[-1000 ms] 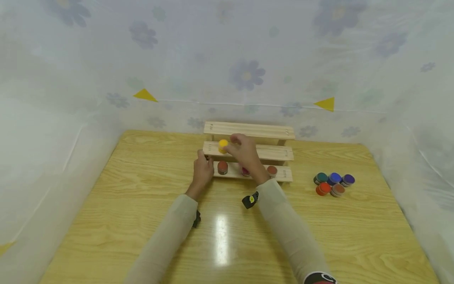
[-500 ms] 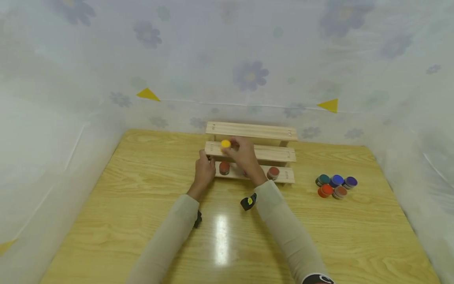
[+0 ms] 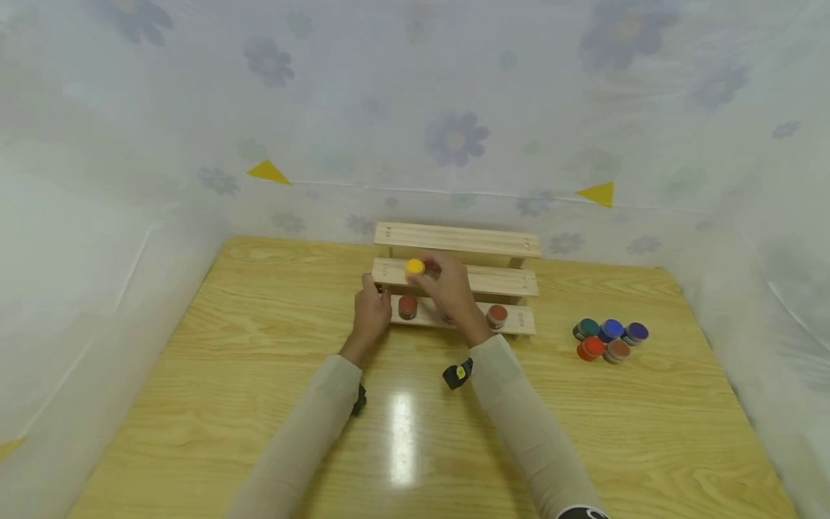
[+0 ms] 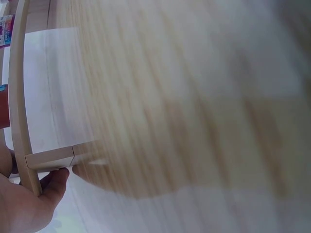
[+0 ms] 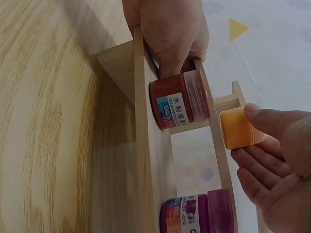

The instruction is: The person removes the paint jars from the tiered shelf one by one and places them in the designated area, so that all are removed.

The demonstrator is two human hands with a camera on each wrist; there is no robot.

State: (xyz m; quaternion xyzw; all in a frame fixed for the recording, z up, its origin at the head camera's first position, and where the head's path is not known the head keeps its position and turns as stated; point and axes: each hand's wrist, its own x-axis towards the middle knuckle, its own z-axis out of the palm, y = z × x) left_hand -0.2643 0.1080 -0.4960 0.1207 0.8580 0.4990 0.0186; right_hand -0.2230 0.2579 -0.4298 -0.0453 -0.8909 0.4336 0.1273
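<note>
A three-tier wooden shelf (image 3: 499,280) stands at the back of the table. My right hand (image 3: 452,288) pinches a yellow paint jar (image 5: 236,128) between thumb and fingers at the left part of the middle tier. Whether the jar's base touches the board I cannot tell. My left hand (image 3: 372,315) grips the left end of the bottom tier; the left wrist view shows its thumb (image 4: 56,187) against the wood. On the bottom tier sit a reddish-brown jar (image 3: 408,308), a magenta jar (image 5: 197,213) mostly hidden by my right hand in the head view, and another brown jar (image 3: 497,316).
Right of the shelf, several paint jars stand grouped on the table (image 3: 648,425): green (image 3: 586,329), blue (image 3: 612,330), purple (image 3: 635,333), red (image 3: 591,349) and brown (image 3: 617,351). Flowered white sheeting (image 3: 363,108) encloses the table at the back and sides.
The yellow jar, held in my right hand, has shifted slightly to the right along the middle tier. My left hand has kept its place on the shelf end.
</note>
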